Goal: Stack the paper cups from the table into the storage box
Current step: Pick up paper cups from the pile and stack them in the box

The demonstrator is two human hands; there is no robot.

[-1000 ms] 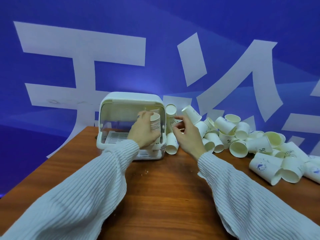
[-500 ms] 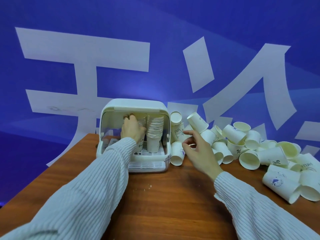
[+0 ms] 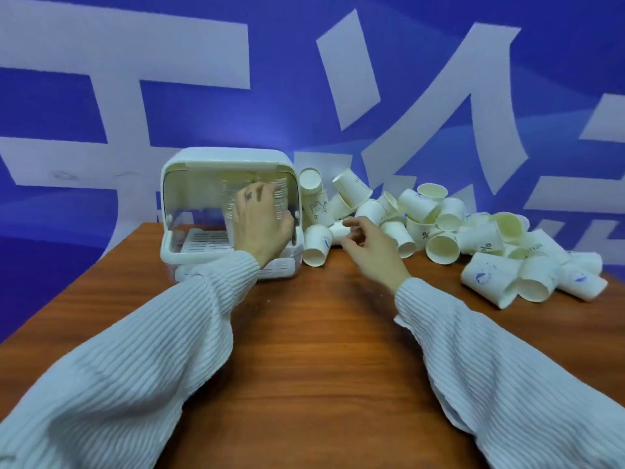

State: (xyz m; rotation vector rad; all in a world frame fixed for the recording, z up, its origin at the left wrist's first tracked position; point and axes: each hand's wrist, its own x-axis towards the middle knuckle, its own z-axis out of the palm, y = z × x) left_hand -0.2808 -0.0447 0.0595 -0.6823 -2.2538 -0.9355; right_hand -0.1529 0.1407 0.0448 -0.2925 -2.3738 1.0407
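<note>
The white storage box [image 3: 226, 155] stands open at the table's back left. Inside it, two stacks of paper cups rise side by side, a left stack [image 3: 228, 202] and a right stack [image 3: 281, 201], both blurred. My left hand [image 3: 259, 225] is inside the box in front of them, fingers pointing up against the stacks and thumb out to the right. My right hand [image 3: 370, 247] hovers just right of the box with loosely curled fingers that hold nothing, close to a cup lying on its side [image 3: 336, 229]. Another cup [image 3: 316, 247] lies against the box.
A big pile of loose paper cups [image 3: 443, 214] spreads along the back right of the wooden table [image 3: 321, 350], with several more [image 3: 490, 280] near its right edge. A blue wall with large white shapes rises behind. The table's left edge runs close to the box.
My left hand has let go of the left stack and shifted right, between the two stacks. My right hand has drawn back slightly from the cups beside the box.
</note>
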